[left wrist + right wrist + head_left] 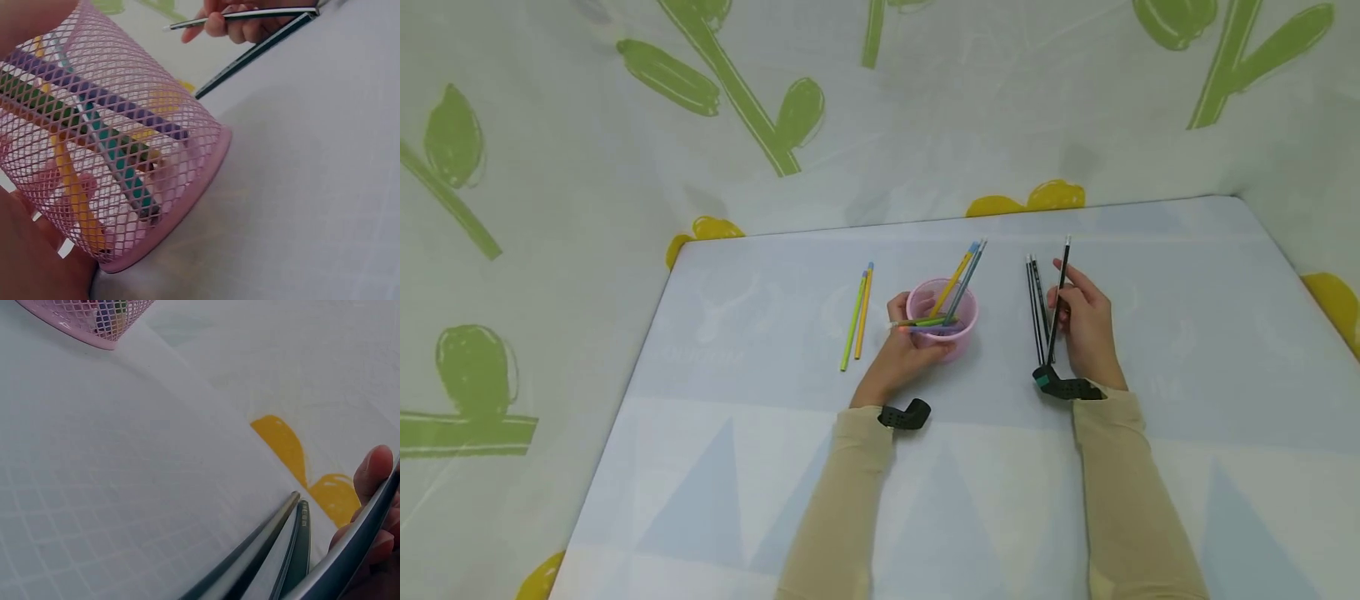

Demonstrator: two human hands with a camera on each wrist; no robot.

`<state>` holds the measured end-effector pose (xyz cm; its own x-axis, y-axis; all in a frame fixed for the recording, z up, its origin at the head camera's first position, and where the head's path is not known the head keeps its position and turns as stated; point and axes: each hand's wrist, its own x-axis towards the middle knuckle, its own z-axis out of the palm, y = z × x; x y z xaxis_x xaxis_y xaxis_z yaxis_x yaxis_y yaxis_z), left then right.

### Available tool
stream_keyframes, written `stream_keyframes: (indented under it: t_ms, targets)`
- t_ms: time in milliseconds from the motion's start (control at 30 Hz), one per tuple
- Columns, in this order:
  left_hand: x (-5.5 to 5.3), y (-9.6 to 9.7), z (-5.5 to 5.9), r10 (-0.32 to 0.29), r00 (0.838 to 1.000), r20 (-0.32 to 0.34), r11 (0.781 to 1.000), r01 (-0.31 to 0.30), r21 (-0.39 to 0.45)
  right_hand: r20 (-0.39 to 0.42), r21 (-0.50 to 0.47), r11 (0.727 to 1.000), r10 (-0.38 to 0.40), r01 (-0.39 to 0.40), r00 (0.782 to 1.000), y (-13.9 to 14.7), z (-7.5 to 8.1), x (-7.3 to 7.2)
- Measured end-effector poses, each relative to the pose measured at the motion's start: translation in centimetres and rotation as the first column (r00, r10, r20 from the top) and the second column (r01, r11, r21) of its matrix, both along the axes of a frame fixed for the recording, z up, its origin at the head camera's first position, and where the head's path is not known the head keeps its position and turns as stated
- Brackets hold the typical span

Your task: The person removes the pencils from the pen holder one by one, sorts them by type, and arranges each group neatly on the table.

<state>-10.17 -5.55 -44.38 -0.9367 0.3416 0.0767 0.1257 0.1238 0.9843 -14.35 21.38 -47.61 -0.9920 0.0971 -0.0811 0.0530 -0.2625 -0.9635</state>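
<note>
My left hand (897, 360) grips a pink mesh pencil cup (972, 323) from its left side, fingers around the far wall and thumb in front. Inside the cup stand several coloured pencils; the left wrist view shows a purple pencil (112, 99), a teal pencil (122, 165) and a yellow pencil (74, 190) through the mesh. To the right, my right hand (1088, 329) pinches a black pencil (1063, 271), its white-tipped end pointing away from me. Black pencils (1034, 304) lie side by side on the table just left of that hand.
Left of the cup, a green pencil (853, 321) and a yellow-orange pencil (865, 312) lie close together. All this is on a pale table (737, 333) with a blue triangle pattern. A leaf-printed curtain or wall (940, 125) stands along its far edge.
</note>
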Motion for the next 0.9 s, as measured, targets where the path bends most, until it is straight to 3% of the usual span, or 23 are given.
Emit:
stream_keyframes:
  t_ms: [267, 500, 700, 900]
  targets:
    - [0.15, 0.2, -0.26, 0.032, 0.998, 0.051, 0.999, -0.031, -0.02, -0.012, 0.021, 1.0, 0.017, -0.017, 1.0, 0.34, -0.36, -0.15]
    - [0.13, 0.13, -0.25, 0.036, 0.999, 0.04, 0.999, -0.035, -0.023, -0.009, 0.035, 0.999, -0.021, 0.022, 1.0, 0.08, -0.52, -0.2]
    - [-0.01, 0.02, -0.44, 0.03, 0.995, 0.095, 0.997, -0.037, 0.071, 0.016, 0.202, 0.979, -0.041, 0.036, 0.999, -0.27, -0.54, -0.39]
    - [-0.17, -0.04, -0.4, 0.021, 0.996, 0.085, 0.996, -0.028, 0.079, 0.016, 0.325, 0.945, -0.038, 0.031, 0.999, -0.43, -0.46, -0.75]
